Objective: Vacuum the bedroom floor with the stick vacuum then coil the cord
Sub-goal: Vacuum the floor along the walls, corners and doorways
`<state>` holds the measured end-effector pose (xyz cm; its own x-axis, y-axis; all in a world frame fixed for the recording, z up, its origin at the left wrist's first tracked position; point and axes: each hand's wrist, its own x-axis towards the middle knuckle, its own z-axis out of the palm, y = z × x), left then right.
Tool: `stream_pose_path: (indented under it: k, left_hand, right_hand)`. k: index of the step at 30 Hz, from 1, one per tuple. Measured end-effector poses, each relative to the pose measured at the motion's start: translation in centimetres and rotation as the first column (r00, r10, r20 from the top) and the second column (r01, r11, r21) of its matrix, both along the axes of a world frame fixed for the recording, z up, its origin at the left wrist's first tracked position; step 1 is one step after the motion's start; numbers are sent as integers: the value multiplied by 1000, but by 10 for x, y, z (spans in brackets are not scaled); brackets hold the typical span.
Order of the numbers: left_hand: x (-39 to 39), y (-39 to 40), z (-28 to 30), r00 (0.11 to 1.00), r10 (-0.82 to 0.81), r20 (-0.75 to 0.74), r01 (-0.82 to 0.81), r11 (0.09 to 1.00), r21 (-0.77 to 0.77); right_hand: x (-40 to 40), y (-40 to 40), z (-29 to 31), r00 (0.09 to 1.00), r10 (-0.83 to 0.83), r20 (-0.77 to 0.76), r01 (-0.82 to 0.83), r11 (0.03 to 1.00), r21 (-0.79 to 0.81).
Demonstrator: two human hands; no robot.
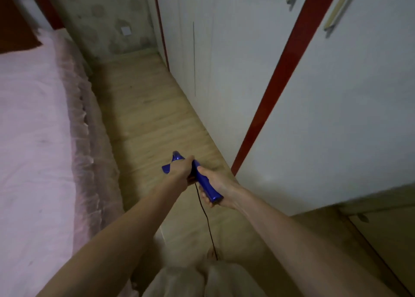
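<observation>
Both my hands hold the blue handle of the stick vacuum in the middle of the head view. My left hand grips the upper part of the handle, near its forked blue top. Lower down, my right hand grips the handle's end. A thin black cord hangs from the handle down toward my legs. The vacuum's shaft and floor head are hidden behind my hands. The wooden floor runs ahead as a narrow strip.
A bed with a pink cover and frilled edge lines the left side. White wardrobe doors with a red strip stand on the right. A patterned wall closes the far end of the aisle.
</observation>
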<state>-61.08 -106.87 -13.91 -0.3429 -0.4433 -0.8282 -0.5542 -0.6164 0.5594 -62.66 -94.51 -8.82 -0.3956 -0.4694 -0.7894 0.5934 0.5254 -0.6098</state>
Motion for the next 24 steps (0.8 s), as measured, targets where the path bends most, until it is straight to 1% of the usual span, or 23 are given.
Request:
stream_pose_path:
  k: [2,4,7,10,14,18,20,24]
  left_hand:
    - [-11,-29,-1,998,58,3,-58,998,-10]
    - [-24,-60,-1,997,76,-19,-76,997,-15]
    - [-49,-108,0,997,54,-46,-55,998,-6]
    - [-78,-161,2,998,34,-59,-34,999,-1]
    - [-121,-244,10,994,17,-107,-11,998,61]
    - [-160,-322,16,994,8,-112,-2,999,53]
    - [-179,-358,13,993,31,-117,-25,998,52]
    - [-220,-422,10,986,67,-151,-51,993,110]
  right_hand:
    - [-16,-33,-5,999,33,-12,-33,999,5]
    - [-31,-67,-14,999,45,-8,-45,999,-6]
    - [-58,-118,-22,998,53,-39,-53,999,-4]
    - [-90,-172,-26,993,98,-66,-98,995,8]
    - [-138,-256,-23,988,128,-88,-127,992,15]
    - [-178,-337,-20,985,145,-98,-143,989,27]
    - [-197,-369,-22,982,160,-101,-157,987,41]
    - [-245,-427,-18,959,264,-108,-254,963,92]
